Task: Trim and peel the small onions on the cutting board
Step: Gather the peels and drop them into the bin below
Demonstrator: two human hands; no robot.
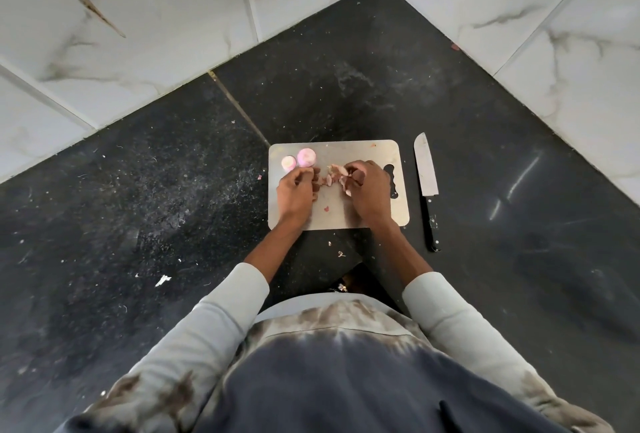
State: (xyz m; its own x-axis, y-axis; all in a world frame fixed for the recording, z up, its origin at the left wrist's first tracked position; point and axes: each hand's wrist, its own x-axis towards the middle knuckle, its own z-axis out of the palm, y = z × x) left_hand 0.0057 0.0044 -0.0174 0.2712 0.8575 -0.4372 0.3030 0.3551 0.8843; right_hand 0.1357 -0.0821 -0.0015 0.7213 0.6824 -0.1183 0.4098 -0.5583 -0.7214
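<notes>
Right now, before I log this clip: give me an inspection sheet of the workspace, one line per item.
Surface: dark stone counter, dusty and speckled with crumbs.
Job's things: metal cutting board; two peeled pink onions at its far left corner; knife lying on the counter right of the board, unheld.
Clutter: onion skins heaped mid-board; stray skin scraps on the counter near the person.
Grippers: left hand and right hand both curled over the skin pile; what each holds is hidden.
Cables: nothing seen.
Surroundings: marbled white wall tiles meeting in a corner.
</notes>
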